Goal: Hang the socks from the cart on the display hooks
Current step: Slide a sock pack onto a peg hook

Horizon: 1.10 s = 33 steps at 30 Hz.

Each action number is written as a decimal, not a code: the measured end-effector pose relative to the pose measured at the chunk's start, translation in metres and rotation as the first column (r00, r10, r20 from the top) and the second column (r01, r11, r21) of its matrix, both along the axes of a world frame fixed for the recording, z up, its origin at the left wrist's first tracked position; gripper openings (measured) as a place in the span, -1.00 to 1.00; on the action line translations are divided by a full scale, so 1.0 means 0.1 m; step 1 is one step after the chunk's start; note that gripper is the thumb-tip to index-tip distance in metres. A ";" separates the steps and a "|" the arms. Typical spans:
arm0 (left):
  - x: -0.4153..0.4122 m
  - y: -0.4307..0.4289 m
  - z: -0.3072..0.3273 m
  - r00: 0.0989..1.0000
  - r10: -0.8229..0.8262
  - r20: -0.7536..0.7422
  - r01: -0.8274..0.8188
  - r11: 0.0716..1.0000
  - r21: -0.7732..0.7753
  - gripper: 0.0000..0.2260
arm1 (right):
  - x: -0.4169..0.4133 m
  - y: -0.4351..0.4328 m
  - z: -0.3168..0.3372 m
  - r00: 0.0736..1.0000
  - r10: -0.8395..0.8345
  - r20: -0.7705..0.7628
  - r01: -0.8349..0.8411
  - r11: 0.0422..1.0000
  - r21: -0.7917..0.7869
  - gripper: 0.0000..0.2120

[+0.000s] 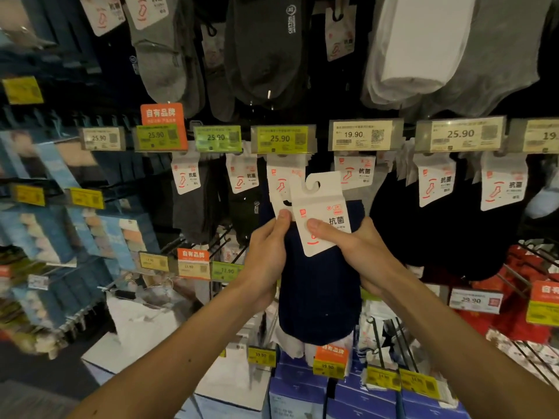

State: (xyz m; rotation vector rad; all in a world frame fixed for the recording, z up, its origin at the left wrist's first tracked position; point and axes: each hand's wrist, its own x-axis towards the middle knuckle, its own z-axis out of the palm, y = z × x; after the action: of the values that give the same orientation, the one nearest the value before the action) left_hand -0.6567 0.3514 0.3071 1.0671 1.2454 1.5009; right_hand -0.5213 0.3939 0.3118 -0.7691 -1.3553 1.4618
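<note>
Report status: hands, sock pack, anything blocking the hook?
Left hand, right hand grip navy sock pack by its card. Hanger slot free, not on a hook. Hanging packs close behind.

Socks (pixel 320 297) in the fingers (pixel 320 229) are ribbed navy, their card (pixel 320 207) white with orange-red print. Right of them, red packs (pixel 511 322); above, yellow-green price tags (pixel 281 139).

I hold the sock pack (pixel 320 297) between my hands, left hand (pixel 266 258) at its left edge and right hand (pixel 354 249) on its card (pixel 320 207). Behind it runs a row of price tags (pixel 279 139), with hanging socks (pixel 260 55) above the row and more below on both sides. Boxes (pixel 299 397) stand lowest.
</note>
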 end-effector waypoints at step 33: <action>-1.19 0.53 1.11 0.212 0.382 -0.900 0.158 0.895 0.417 -0.50 | -0.43 0.71 0.28 0.969 -0.185 0.166 0.117 0.929 0.352 -0.84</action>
State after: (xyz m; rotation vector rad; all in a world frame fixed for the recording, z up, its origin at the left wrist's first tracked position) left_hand -0.7753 0.4042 0.4180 2.5803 1.8833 1.1108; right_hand -0.5640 0.4649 0.3403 -0.7862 -1.6074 1.0126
